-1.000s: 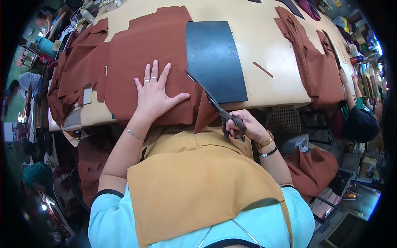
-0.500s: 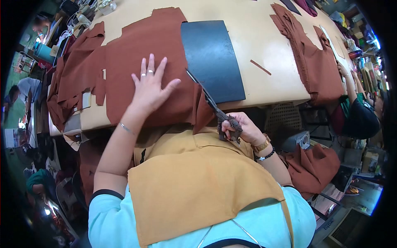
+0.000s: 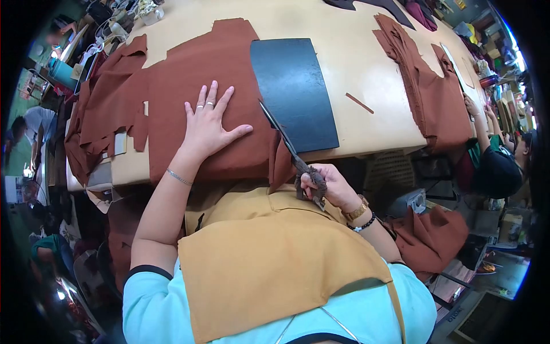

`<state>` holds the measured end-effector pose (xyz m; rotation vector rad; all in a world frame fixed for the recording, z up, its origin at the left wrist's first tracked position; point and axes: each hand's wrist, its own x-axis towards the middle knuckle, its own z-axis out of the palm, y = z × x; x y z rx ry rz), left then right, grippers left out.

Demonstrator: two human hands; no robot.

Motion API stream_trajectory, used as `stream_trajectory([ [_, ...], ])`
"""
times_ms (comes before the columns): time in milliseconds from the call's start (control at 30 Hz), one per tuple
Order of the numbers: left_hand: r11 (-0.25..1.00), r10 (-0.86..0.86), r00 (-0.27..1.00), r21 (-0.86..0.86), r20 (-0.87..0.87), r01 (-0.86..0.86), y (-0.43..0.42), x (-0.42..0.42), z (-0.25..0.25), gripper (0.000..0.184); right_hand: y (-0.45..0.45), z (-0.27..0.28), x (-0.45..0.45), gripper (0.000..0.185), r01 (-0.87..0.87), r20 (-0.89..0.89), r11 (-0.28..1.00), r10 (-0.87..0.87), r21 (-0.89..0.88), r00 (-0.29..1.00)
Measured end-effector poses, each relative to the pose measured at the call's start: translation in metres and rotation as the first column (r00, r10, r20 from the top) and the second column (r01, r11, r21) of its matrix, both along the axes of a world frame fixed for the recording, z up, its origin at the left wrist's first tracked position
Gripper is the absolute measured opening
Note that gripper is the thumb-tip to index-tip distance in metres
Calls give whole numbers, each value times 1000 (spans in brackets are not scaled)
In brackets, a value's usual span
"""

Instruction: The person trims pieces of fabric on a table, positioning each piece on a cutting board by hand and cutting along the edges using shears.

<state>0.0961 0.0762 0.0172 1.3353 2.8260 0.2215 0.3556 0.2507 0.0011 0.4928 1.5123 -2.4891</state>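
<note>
My left hand (image 3: 211,127) lies flat with its fingers spread on a reddish-brown fabric piece (image 3: 195,69). In my right hand (image 3: 332,186) are large scissors (image 3: 286,140), their handles wrapped in dark cloth. The blades point up and to the left, along the fabric's right edge, and look closed or nearly so. A dark, flat rectangular board (image 3: 295,92) lies right of the fabric, beside the blades. Below the blades, a corner of the fabric (image 3: 279,166) hangs over the table's front edge.
A narrow brown strip (image 3: 360,103) lies on the cream table (image 3: 366,135). More reddish-brown fabric (image 3: 112,97) sits at the left, and a stack of it (image 3: 427,97) at the right, near another person's hand (image 3: 471,105). Crumpled brown fabric (image 3: 432,238) is at lower right.
The table and everything on it appear slightly lower in view. My right hand and the scissors have shifted slightly left and down. My left hand stays flat on the fabric.
</note>
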Motion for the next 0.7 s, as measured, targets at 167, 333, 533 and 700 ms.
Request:
stream_trajectory([
  [167, 1000, -1, 1000, -6, -7, 1, 0, 10, 1, 101, -4, 6, -4, 24, 4, 19, 1000, -5, 24, 1000],
  [333, 999, 7, 1000, -47, 13, -6, 1, 23, 3, 99, -9, 16, -15, 26, 37, 49, 997, -41, 73, 998],
  [533, 999, 34, 999, -32, 12, -33, -1, 25, 2, 100, -14, 10, -6, 24, 68, 41, 993, -73, 98, 996],
  [700, 998, 28, 999, -53, 36, -26, -1, 30, 6, 100, -12, 13, -8, 26, 50, 45, 994, -55, 97, 997],
])
